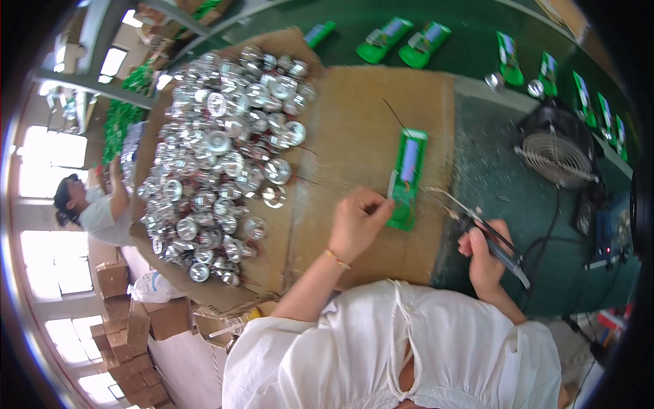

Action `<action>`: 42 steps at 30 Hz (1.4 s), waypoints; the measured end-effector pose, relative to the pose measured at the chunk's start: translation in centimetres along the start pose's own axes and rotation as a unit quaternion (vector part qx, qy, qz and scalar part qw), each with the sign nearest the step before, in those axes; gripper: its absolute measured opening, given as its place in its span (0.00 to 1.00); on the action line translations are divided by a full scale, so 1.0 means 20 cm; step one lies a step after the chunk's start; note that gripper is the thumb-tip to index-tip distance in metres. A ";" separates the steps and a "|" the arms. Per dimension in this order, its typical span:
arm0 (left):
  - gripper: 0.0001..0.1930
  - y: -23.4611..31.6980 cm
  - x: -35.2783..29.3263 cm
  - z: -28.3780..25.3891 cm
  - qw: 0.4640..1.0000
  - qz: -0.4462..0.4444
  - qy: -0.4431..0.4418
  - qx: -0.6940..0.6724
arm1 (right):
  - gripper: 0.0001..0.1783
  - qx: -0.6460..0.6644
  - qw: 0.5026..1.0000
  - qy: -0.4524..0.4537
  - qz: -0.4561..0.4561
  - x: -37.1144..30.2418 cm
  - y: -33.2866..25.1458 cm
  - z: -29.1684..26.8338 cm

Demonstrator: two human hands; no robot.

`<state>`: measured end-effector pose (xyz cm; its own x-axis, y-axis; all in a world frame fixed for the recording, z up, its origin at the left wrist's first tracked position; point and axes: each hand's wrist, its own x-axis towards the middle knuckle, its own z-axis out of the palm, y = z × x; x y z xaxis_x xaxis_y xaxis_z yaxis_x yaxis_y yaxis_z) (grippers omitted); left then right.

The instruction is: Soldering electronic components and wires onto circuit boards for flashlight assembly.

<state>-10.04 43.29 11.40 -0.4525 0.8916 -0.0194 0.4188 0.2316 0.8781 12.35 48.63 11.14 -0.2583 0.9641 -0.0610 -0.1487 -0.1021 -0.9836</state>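
A green plastic housing [403, 206] lies on the cardboard sheet in front of me, with a lilac cylindrical battery [409, 161] in its upper part and thin wires inside. A dark wire sticks out past its top end. My left hand [361, 217] is closed, thumb and fingers pinched at the housing's lower left edge. To the right, my right hand [485, 253] is wrapped round a black-handled soldering iron [501, 251]. The iron's thin metal tip points up and left toward the housing, and I see a small gap between them.
Silvery round lamp reflectors [218, 143] with wires heap up on cardboard [375, 88] at left. More green housings [426, 44] line the far edge. A black fan [555, 146] stands at right, near a blue powered box [613, 228]. Another person [102, 211] works at far left.
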 end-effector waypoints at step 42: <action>0.15 0.20 0.18 -0.13 0.882 0.309 0.181 0.305 | 0.08 -0.053 0.997 0.054 -0.010 0.06 0.07 -0.12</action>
<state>-12.01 46.38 16.11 -0.1644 0.7636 0.6244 0.9696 0.0089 0.2444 14.15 50.25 9.18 -0.1510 0.9870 -0.0544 -0.0498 -0.0626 -0.9968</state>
